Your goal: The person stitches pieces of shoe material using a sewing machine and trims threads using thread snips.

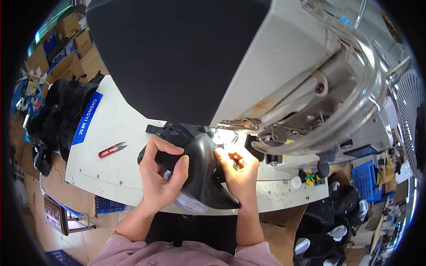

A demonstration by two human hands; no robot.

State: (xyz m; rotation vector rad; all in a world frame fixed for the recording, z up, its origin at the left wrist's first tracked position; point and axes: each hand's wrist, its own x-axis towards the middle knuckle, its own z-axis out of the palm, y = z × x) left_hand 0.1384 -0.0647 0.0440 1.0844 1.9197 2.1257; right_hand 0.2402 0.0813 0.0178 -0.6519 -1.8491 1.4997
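Note:
A glossy black leather-like piece [202, 162] lies bunched under the sewing machine head [248, 84], beside a bright lamp glow. My left hand [159, 181] is curled over its left side, thumb and index tips nearly meeting at a fold. The other left fingers are mostly hidden. With thumb and fingertips pinched, my right hand [242, 173] grips the right edge of the piece, just below the lit stitching area. Some pale, sheer material [191, 203] shows beneath the piece near the table edge. The needle itself cannot be made out.
Red-handled thread snips [112, 150] lie on the white table [128, 166], left of my hands. Black goods [62, 111] are heaped beyond its left edge; more fill a carton [328, 217] at the lower right. A white spool [296, 181] stands on the right.

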